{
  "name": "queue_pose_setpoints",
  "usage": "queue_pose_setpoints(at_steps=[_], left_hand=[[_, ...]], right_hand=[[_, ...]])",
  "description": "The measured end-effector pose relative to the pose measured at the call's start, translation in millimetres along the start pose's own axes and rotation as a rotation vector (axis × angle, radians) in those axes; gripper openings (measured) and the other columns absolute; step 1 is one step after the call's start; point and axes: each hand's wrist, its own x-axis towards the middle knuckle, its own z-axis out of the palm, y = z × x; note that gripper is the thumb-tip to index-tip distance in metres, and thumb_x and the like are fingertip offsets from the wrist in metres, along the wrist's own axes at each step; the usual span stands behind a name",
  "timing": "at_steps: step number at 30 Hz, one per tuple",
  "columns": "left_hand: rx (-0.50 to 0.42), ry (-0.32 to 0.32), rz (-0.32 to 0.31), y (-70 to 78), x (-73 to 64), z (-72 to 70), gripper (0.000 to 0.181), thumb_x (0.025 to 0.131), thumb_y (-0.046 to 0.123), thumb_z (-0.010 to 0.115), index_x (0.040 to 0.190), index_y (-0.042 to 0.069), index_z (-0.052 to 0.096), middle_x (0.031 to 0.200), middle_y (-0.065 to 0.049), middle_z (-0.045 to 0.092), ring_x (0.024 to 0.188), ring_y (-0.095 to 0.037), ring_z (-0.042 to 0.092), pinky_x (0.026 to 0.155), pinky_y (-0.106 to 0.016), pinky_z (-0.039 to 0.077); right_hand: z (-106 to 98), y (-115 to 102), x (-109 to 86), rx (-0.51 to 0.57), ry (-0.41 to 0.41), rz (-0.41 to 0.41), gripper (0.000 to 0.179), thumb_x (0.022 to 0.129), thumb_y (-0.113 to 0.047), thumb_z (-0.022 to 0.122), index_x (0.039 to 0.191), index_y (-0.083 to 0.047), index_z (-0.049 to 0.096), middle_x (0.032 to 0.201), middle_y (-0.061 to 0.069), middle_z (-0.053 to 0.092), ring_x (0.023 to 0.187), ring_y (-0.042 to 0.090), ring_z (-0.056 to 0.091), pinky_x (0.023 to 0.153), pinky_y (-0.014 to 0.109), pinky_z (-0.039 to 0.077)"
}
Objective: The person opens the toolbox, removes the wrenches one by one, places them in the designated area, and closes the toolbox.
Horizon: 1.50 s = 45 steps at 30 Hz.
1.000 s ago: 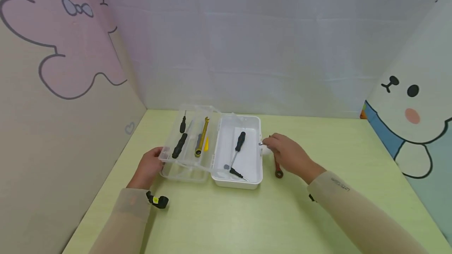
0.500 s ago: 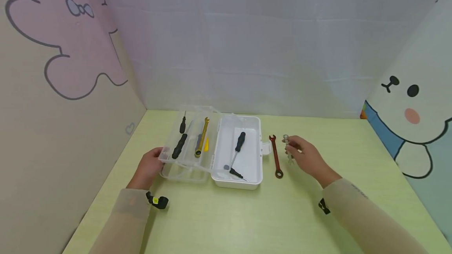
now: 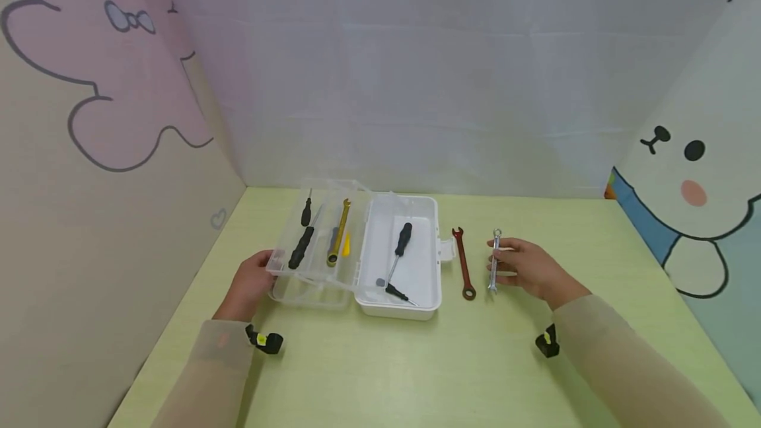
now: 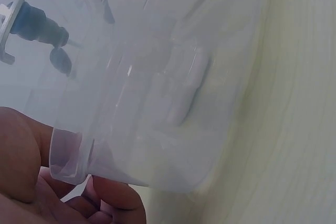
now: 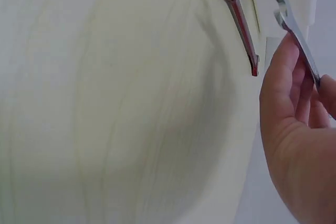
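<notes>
My left hand (image 3: 252, 279) grips the left edge of a clear plastic tray (image 3: 279, 268), thumb and curled fingers around its corner (image 4: 65, 166) in the left wrist view. The tray is swung out beside a white toolbox (image 3: 429, 269). In it lie a gold wrench (image 3: 337, 236), black screwdrivers (image 3: 301, 248) and a yellow piece (image 3: 347, 245). My right hand (image 3: 532, 271) pinches a silver combination wrench (image 3: 495, 269) above the table, its ends sticking out past my fingers. Left of that hand, a red wrench (image 3: 464, 266) lies on the table.
Inside the white box rest a black-handled screwdriver (image 3: 403, 240) and a smaller one (image 3: 397, 292). A white latch (image 3: 448, 250) juts from the box's right side. Printed walls enclose the pale table (image 3: 380, 375) on the left, back and right.
My right hand has carried the silver wrench rightward from the box's right edge, past the red wrench, which is now uncovered. The wrench now points lengthwise away from me. My left hand stays put.
</notes>
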Motion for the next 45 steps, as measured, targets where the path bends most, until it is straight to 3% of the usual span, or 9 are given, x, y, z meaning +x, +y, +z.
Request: queue_pose_setpoints(at_steps=[5,13,21,33,38,45], left_hand=[[0.012,0.004,0.005,-2.5,0.2,-1.6,0.051,0.099,-0.004,0.042,0.151,-0.004,0.043,0.145,-0.026,0.049,0.115,-0.037,0.048,0.095,-0.047,0.043],[-0.001,0.005,0.001,-5.9,2.0,-2.1,0.047,0.103,-0.001,0.042,0.15,-0.002,0.044,0.141,-0.023,0.051,0.113,-0.035,0.048,0.092,-0.044,0.043],[0.007,0.008,0.002,-4.8,3.2,-1.6,0.048,0.101,-0.001,0.044,0.149,-0.002,0.046,0.137,-0.023,0.052,0.11,-0.034,0.048,0.088,-0.041,0.043],[0.0,0.0,0.0,-3.2,5.8,-0.1,0.049,0.1,-0.003,0.043,0.15,-0.002,0.045,0.139,-0.022,0.052,0.109,-0.033,0.049,0.087,-0.039,0.044],[-0.001,0.006,-0.001,-1.9,4.4,-0.6,0.047,0.102,-0.002,0.045,0.149,-0.003,0.046,0.137,-0.023,0.053,0.108,-0.033,0.05,0.085,-0.038,0.045],[-0.001,-0.003,0.0,-1.6,4.4,-1.2,0.053,0.097,-0.008,0.043,0.151,-0.005,0.043,0.142,-0.026,0.05,0.113,-0.036,0.048,0.091,-0.044,0.044]], right_hand=[[-5.1,-1.8,8.0,0.079,-0.024,0.084,0.045,0.107,-0.008,0.056,0.148,0.007,0.045,0.111,0.012,0.066,0.101,0.025,0.069,0.087,0.041,0.058],[-6.4,-1.6,23.3,0.126,0.001,0.139,0.046,0.104,0.0,0.056,0.147,0.012,0.042,0.101,0.01,0.069,0.09,0.021,0.071,0.083,0.038,0.059],[-2.3,-1.2,33.5,0.058,0.041,0.171,0.044,0.104,0.001,0.056,0.144,0.011,0.043,0.097,0.008,0.065,0.084,0.018,0.066,0.077,0.033,0.059],[5.6,-2.0,45.5,-0.086,0.175,0.236,0.035,0.102,-0.002,0.061,0.135,0.008,0.056,0.089,0.005,0.066,0.075,0.014,0.063,0.067,0.028,0.057],[9.4,-3.0,45.4,-0.104,0.226,0.248,0.036,0.101,-0.002,0.064,0.135,0.008,0.057,0.089,0.005,0.066,0.075,0.014,0.062,0.067,0.027,0.057],[11.7,0.8,48.5,-0.086,0.27,0.213,0.036,0.099,0.003,0.064,0.133,0.012,0.058,0.087,0.007,0.067,0.07,0.014,0.066,0.066,0.028,0.059]])
